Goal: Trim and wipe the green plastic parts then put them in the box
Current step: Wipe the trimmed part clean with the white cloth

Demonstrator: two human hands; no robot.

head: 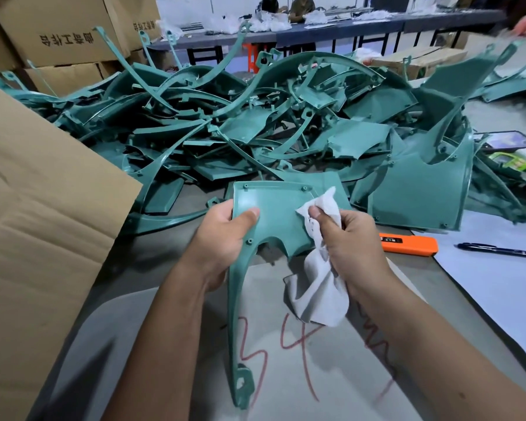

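Note:
My left hand (225, 235) grips the left edge of a green plastic part (274, 217), thumb on its inner face. The part has a flat panel at the top and a long curved arm that runs down toward me to a tab near the table. My right hand (346, 238) holds a white cloth (319, 287) and presses a bunched corner of it against the panel's right side. The rest of the cloth hangs below my hand. A cardboard box flap (43, 223) stands at the left.
A big heap of green plastic parts (255, 129) covers the table behind my hands. An orange utility knife (407, 244) and a dark pen (498, 250) lie at the right. Stacked cardboard boxes (64, 31) stand at the back left. People sit at a far table.

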